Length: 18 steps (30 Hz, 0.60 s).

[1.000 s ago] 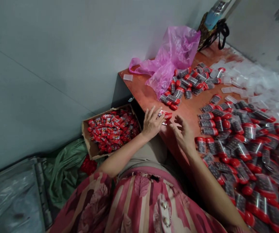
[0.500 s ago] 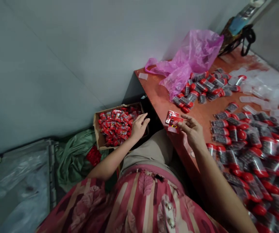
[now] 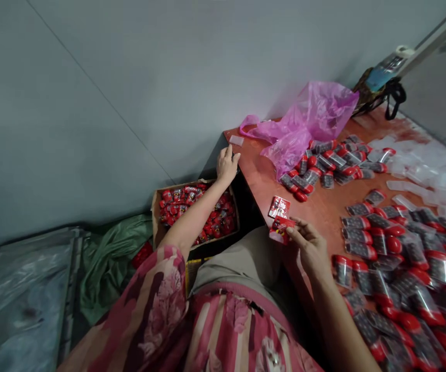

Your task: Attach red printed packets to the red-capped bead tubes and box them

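My left hand (image 3: 228, 164) reaches over the table's far left corner, fingers stretched and apart, holding nothing that I can see. Just beyond its fingertips lies a small clear plastic piece (image 3: 236, 140). Between thumb and fingers, my right hand (image 3: 308, 240) pinches a red printed card (image 3: 280, 230) above the table's near edge. A stack of similar red cards (image 3: 279, 207) lies right behind it on the table. Below my left forearm stands a cardboard box (image 3: 156, 212) full of small red wrapped packs (image 3: 223, 214), partly hidden by the arm.
On the red table (image 3: 259, 178) lie a pink plastic bag (image 3: 304, 129), many clear containers with red caps and dark contents (image 3: 412, 248), and a heap of clear plastic pieces (image 3: 435, 165). A bottle (image 3: 387, 70) stands at the back. Green cloth (image 3: 116, 268) lies left of the box.
My left hand has moved from over the box up to the table corner beside the clear plastic piece. My right hand still holds the red card, now lower and apart from the stack.
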Each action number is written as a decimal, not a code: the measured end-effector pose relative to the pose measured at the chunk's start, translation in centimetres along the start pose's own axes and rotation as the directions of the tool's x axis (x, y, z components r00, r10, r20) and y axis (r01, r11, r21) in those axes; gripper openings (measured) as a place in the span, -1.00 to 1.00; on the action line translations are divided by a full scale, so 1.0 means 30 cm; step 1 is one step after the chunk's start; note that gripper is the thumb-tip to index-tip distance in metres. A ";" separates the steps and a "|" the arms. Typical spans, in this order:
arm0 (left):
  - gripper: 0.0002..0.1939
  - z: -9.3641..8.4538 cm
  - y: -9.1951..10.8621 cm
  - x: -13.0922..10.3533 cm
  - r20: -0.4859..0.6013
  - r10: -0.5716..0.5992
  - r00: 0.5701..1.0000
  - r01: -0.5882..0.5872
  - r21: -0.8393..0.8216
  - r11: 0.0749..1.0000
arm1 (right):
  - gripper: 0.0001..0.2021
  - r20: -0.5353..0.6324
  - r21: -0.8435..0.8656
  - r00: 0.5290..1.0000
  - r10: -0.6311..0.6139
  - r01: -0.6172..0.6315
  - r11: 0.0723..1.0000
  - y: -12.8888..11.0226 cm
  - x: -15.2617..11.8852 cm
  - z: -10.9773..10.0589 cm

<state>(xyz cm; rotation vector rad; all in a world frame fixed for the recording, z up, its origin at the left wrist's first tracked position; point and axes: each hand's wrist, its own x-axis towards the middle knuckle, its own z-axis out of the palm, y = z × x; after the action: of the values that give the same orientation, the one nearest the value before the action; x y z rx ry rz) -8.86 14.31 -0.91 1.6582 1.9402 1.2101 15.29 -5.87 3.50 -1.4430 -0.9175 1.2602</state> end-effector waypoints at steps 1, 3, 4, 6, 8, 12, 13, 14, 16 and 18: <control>-0.46 -0.004 0.014 -0.002 0.001 0.013 1.000 -0.013 0.005 1.000 | -0.61 -0.002 0.001 1.000 0.000 0.000 1.000 0.000 -0.004 0.003; -0.50 -0.018 0.039 -0.051 0.003 0.045 0.999 -0.044 -0.057 0.997 | -0.62 -0.006 0.003 1.000 0.002 -0.002 1.000 -0.002 -0.007 0.009; -0.54 -0.028 0.050 -0.099 0.010 0.056 0.998 -0.054 -0.131 0.990 | -0.64 -0.010 0.004 1.000 0.002 -0.002 1.000 -0.004 -0.006 0.013; -0.57 -0.049 0.066 -0.227 0.077 0.075 0.994 -0.045 -0.337 0.940 | -0.66 -0.011 0.002 1.000 0.002 -0.002 1.000 -0.008 0.004 0.019; -0.56 -0.072 0.076 -0.371 0.285 -0.007 0.958 0.160 -0.518 0.840 | -0.67 -0.006 0.003 1.000 0.000 0.001 1.000 -0.013 0.018 0.026; -0.44 -0.113 0.101 -0.567 0.654 -0.248 0.715 0.679 -0.563 0.472 | -0.68 0.038 0.033 0.999 0.010 -0.011 0.999 -0.017 0.038 0.050; -0.40 -0.119 0.110 -0.589 0.704 -0.251 0.664 0.734 -0.551 0.396 | -0.67 0.061 0.041 0.998 0.013 -0.015 0.999 -0.018 0.038 0.056; -0.38 -0.124 0.121 -0.604 0.748 -0.228 0.623 0.772 -0.541 0.334 | -0.66 0.090 0.043 0.996 0.018 -0.022 0.999 -0.019 0.037 0.061; -0.40 -0.130 0.146 -0.619 0.813 -0.141 0.565 0.815 -0.522 0.252 | -0.64 0.152 0.032 0.988 0.039 -0.044 0.999 -0.025 0.032 0.066; -0.50 -0.134 0.173 -0.630 0.845 -0.077 0.529 0.835 -0.502 0.225 | -0.60 0.197 0.014 0.978 0.064 -0.068 0.998 -0.035 0.024 0.065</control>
<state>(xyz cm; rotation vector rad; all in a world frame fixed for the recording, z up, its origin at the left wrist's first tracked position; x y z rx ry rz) -3.04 -4.79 0.18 0.5350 0.8185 0.8458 13.57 -4.58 4.35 -1.3589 -0.9911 1.4778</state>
